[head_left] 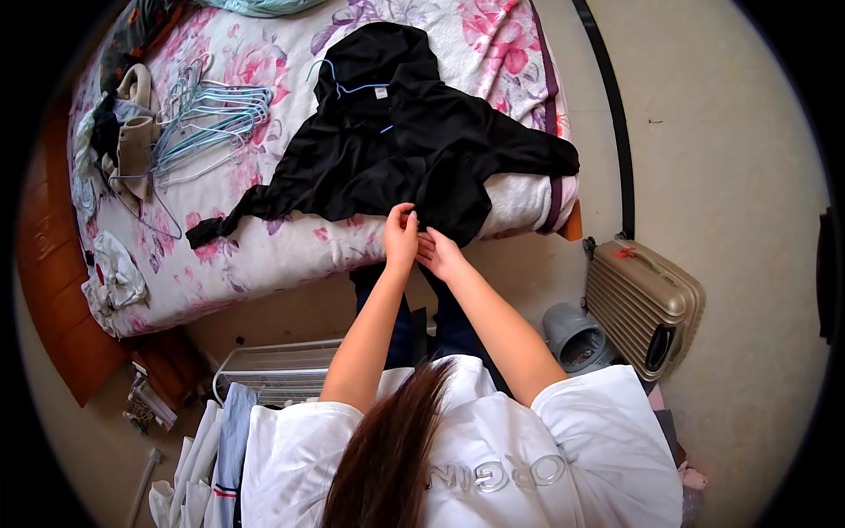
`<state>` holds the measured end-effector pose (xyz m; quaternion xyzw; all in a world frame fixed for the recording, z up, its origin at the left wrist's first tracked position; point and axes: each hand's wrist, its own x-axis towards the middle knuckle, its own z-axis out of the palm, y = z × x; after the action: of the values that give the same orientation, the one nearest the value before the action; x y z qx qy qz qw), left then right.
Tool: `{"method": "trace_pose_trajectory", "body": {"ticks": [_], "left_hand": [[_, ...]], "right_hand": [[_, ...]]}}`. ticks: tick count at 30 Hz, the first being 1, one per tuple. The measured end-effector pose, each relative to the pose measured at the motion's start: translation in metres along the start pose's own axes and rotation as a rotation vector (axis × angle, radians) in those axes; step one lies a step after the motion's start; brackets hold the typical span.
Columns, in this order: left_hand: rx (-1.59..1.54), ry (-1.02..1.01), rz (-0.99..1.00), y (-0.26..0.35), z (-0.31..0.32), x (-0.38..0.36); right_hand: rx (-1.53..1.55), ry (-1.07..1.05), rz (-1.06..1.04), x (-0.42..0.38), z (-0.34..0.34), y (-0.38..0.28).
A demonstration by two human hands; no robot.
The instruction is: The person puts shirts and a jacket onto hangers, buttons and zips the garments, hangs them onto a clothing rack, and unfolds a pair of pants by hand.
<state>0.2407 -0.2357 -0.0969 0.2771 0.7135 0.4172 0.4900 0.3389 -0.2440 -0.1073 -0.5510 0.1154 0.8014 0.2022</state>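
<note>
A black hooded jacket (pixel 378 167) lies spread on the bed, hood toward the far side and sleeves out to both sides. Inside its neck sits a blue hanger (pixel 356 88), its hook sticking out to the left. At the jacket's near hem, my left hand (pixel 400 236) is closed, thumb and fingers pinching the cloth edge. Close beside it, my right hand (pixel 440 253) has its fingers bent at the same hem. The exact bit of cloth between the fingertips is too small to make out.
Blue and white hangers (pixel 211 114) are piled on the flowered bedspread (pixel 264 255), left of the jacket. Clothes (pixel 119 273) lie along the bed's left side. On the floor at right stand a suitcase (pixel 638 299) and a grey bucket (pixel 576 339). A white rack (pixel 282 365) is behind me.
</note>
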Motion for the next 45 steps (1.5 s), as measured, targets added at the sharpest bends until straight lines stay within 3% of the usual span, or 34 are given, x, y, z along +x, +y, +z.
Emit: {"method": "trace_pose_trajectory", "body": {"ticks": [5, 8, 10, 12, 13, 17, 20, 21, 24, 27, 34, 39, 42, 45], "left_hand": [[0.187, 0.050, -0.165, -0.006, 0.006, 0.020], [0.460, 0.072, -0.129, -0.006, 0.003, 0.022], [0.556, 0.125, -0.082, -0.001, 0.002, 0.021], [0.291, 0.238, -0.137, -0.014, 0.003, 0.027], [0.041, 0.226, -0.308, -0.028, 0.002, 0.037], [0.068, 0.344, -0.424, -0.026, 0.012, 0.035], [-0.333, 0.637, -0.725, -0.033, 0.026, 0.042], [-0.621, 0.570, -0.847, 0.000, 0.023, 0.032], [-0.674, 0.466, -0.902, 0.008, 0.019, 0.023], [-0.731, 0.404, -0.889, 0.010, 0.005, 0.011], [-1.072, 0.372, -0.708, 0.029, -0.021, -0.018], [-1.146, 0.062, -0.741, 0.030, 0.005, -0.014], [-1.015, 0.034, -0.812, 0.018, 0.022, 0.004], [-1.049, 0.074, -0.836, 0.036, 0.027, 0.003]], "right_hand": [[0.351, 0.014, 0.284, 0.016, 0.012, -0.004], [0.463, 0.034, 0.311, 0.007, 0.023, -0.009], [0.514, 0.121, 0.144, 0.042, 0.005, 0.006], [0.573, 0.145, 0.033, 0.049, -0.001, 0.010], [0.604, 0.127, 0.006, 0.039, 0.002, 0.007], [0.676, 0.165, -0.124, 0.014, 0.003, -0.002], [0.576, 0.253, -0.224, 0.007, 0.010, -0.003], [0.662, 0.213, -0.194, 0.026, 0.002, 0.003], [0.757, 0.126, -0.058, 0.019, 0.014, -0.004], [0.616, 0.066, 0.031, 0.018, 0.014, -0.009], [0.404, 0.043, 0.098, -0.004, 0.011, -0.014], [0.098, 0.176, -0.223, -0.032, 0.009, -0.018], [-0.071, 0.317, -0.390, -0.038, 0.005, -0.022], [-0.147, 0.415, -0.715, -0.042, -0.004, -0.025]]}}
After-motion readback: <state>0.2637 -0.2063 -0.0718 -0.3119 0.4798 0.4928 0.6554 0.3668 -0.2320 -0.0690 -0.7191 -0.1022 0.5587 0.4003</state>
